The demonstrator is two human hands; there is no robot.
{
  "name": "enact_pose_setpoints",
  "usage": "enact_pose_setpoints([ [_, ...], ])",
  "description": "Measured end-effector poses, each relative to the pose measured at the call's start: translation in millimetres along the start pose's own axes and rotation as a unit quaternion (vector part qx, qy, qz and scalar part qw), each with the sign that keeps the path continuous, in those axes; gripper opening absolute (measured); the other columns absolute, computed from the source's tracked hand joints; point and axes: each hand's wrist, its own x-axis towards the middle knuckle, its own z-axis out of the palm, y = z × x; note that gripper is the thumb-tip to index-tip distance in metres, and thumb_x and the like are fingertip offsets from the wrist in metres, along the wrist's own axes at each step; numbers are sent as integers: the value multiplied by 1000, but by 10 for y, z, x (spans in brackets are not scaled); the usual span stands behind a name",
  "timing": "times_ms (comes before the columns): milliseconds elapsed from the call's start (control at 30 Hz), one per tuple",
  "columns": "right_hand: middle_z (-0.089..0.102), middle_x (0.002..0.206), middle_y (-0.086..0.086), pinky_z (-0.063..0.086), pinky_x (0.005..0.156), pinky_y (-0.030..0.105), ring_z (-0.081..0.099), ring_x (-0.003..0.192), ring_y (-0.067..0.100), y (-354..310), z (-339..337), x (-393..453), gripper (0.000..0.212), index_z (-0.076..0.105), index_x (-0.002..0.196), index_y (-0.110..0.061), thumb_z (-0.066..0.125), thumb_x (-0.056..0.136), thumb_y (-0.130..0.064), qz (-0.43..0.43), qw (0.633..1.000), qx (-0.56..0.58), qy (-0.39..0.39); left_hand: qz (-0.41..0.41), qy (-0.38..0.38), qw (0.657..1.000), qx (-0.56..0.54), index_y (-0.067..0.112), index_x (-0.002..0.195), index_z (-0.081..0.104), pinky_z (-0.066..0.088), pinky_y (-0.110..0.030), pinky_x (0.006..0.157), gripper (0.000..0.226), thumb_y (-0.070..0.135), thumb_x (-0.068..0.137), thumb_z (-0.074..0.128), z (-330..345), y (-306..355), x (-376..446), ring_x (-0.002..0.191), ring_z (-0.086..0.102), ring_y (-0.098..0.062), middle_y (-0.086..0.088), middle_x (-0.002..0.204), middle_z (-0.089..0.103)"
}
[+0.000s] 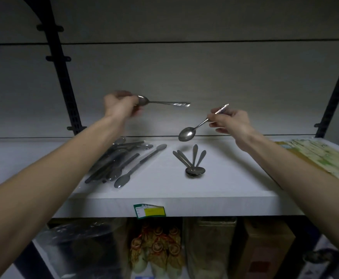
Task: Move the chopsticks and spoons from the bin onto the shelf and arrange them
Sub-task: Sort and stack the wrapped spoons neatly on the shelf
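Spoons are in both hands, raised above the white shelf (164,196). The left hand (120,105), blurred and curled, grips 1 spoon (162,102) by its bowl, handle pointing right and level. The right hand (228,121) pinches another spoon (190,131) by its handle, bowl hanging down to the left. Both forearms reach forward. Below the right hand, a fan of spoons (193,164) lies on the shelf, bowls stacked at the near end. To the left lies a heap of wrapped cutlery (116,162). A price tag (149,210) sits on the shelf's near edge.
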Motion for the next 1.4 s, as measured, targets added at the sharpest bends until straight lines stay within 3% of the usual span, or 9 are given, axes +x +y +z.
enact_pose_setpoints([
  [100,76,85,0,54,66,24,71,71,13,18,-6,-25,14,71,99,-15,77,87,-18,27,999,15,-21,-64,-55,996,7,-6,113,63,63,-24,66,30,-3,85,72,113,-139,-200,69,73,-20,-19,95,72],
  [200,75,86,1,52,55,19,68,67,10,26,4,-76,15,71,104,-10,73,91,-17,59,996,-13,-64,-133,-108,985,31,-2,91,68,63,-30,70,3,-3,88,66,219,-286,-448,74,72,-23,-15,84,72],
  [300,74,85,1,47,47,16,66,61,7,57,24,-115,11,71,104,-9,67,94,-13,85,988,-72,-103,-185,-151,970,47,0,99,70,64,-30,61,11,7,93,63,246,-459,-579,68,75,-22,-13,93,76],
  [467,74,76,4,44,43,18,64,55,10,120,124,-207,10,71,94,-4,70,93,-14,134,971,-122,-159,-165,-150,967,124,3,102,70,56,-21,47,15,14,93,66,162,-590,-657,53,68,-6,-8,85,75],
  [667,67,60,2,36,45,21,51,46,10,179,201,-212,23,77,95,0,77,87,-22,161,949,-190,-192,-216,-177,954,109,4,119,71,56,-22,50,28,15,94,68,41,-656,-723,54,65,-5,-1,81,74],
  [800,59,70,10,29,48,26,39,51,17,224,204,-206,30,81,94,-7,85,77,-30,140,943,-237,-186,-220,-189,953,94,4,120,71,57,-21,53,29,16,94,66,46,-643,-769,58,65,-4,-2,85,75],
  [1033,72,103,30,30,49,27,55,71,28,240,148,-253,23,72,95,7,69,89,-16,127,952,-231,-152,-191,-195,954,125,11,96,72,42,-21,48,7,11,91,68,245,-673,-952,54,64,-5,-1,79,77],
  [1233,78,97,12,36,43,21,57,62,23,91,47,-290,25,67,104,-8,58,84,-19,183,958,-140,-169,-140,-180,956,183,-4,100,74,36,-27,48,21,10,85,71,347,-722,-1013,69,60,-19,-11,84,72],
  [1400,78,90,4,36,42,20,56,51,12,64,111,-288,25,67,106,-10,71,90,-30,175,959,-145,-169,-96,-199,943,248,-6,102,74,35,-17,43,25,14,88,70,418,-678,-1077,48,54,-8,-8,70,68],
])
